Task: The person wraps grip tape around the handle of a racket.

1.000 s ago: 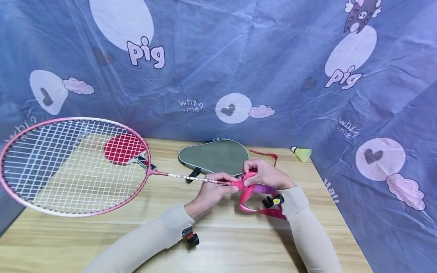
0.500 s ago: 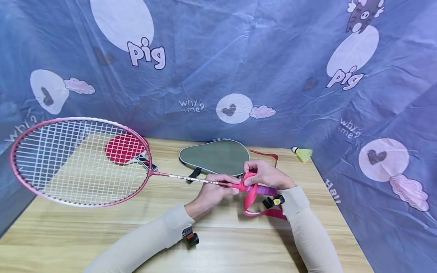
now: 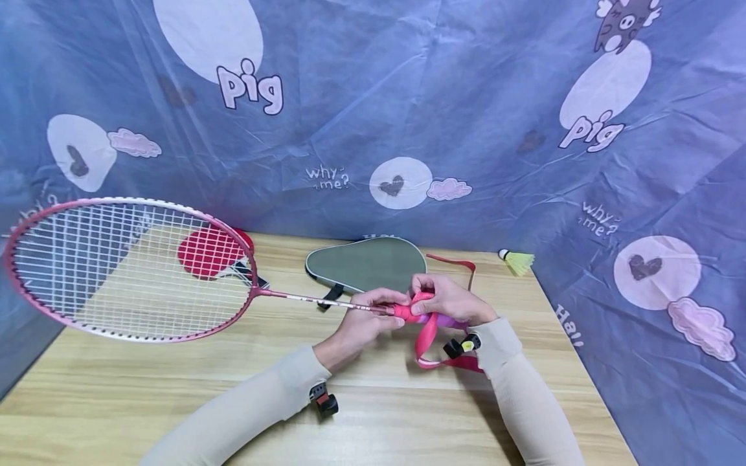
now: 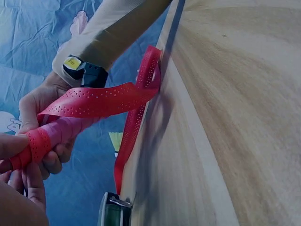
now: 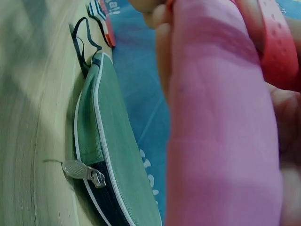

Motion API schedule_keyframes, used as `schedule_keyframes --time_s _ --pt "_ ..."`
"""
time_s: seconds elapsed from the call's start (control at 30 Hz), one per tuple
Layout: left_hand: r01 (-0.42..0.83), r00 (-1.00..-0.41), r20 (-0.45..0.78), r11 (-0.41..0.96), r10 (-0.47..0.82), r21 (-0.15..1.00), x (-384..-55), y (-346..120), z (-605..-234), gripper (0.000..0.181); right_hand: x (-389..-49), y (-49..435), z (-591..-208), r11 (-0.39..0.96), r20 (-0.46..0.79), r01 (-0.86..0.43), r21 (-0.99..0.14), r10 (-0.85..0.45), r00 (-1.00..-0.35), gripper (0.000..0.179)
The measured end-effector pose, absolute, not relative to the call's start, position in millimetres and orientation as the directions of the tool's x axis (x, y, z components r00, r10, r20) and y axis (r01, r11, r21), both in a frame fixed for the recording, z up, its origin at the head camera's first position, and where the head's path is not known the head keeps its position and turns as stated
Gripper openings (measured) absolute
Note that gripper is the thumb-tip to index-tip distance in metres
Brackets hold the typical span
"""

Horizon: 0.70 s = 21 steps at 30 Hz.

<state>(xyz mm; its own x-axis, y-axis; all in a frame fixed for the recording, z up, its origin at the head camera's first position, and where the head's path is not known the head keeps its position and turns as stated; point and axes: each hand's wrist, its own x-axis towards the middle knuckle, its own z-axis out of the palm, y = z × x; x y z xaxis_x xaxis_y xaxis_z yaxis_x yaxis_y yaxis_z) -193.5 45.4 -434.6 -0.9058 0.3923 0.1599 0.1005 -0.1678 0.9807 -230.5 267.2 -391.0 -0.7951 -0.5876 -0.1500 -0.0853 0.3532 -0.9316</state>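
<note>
A badminton racket (image 3: 297, 298) is held above the table, its pink and white head pointing left. My left hand (image 3: 360, 327) pinches it where the shaft meets the handle. Red perforated grip tape (image 4: 94, 102) is wound round the top of the handle, over an older pink-purple covering (image 5: 221, 136). My right hand (image 3: 447, 299) holds the tape against the handle, thumb and fingers on either side. From there the loose tape hangs in a twisted loop and trails onto the table. The handle's butt end is hidden in the head view.
A green zippered case (image 3: 367, 265) lies just behind the hands. Farther left, a red table tennis bat (image 3: 204, 254) shows through the strings. A yellow shuttlecock (image 3: 517, 262) lies at the back right, near the patterned cloth wall (image 3: 326, 97).
The racket has turned about its handle and its head has tilted. Red tape now covers slightly more of the handle. My right hand has shifted slightly left, and the hanging loop has moved.
</note>
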Motion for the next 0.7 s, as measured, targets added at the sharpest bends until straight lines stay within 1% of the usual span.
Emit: schedule_keyframes --time_s 0.13,0.23,0.37,0.53,0.7 --pt "0.111 -0.916 0.161 -0.153 0.367 0.982 -193 46 -433 0.047 -228 264 -392 0.291 -0.124 -0.062 -0.955 -0.579 -0.806 0.03" --pt "0.134 -0.925 0.166 -0.116 0.34 0.984 -192 48 -434 0.041 -226 260 -392 0.268 -0.099 -0.07 -0.961 -0.569 -0.816 0.029" --pt "0.165 -0.937 0.182 -0.082 0.299 0.983 -191 49 -435 0.031 -224 256 -391 0.255 -0.066 -0.103 -0.961 -0.577 -0.814 0.029" --pt "0.165 -0.945 0.18 -0.076 0.275 0.983 -190 47 -432 0.026 -222 255 -388 0.181 -0.02 -0.129 -0.975 -0.647 -0.762 0.035" --pt "0.127 -0.949 0.141 -0.068 0.281 0.99 -189 46 -430 0.027 -223 259 -390 0.023 0.021 -0.055 -0.998 -0.737 -0.675 0.032"
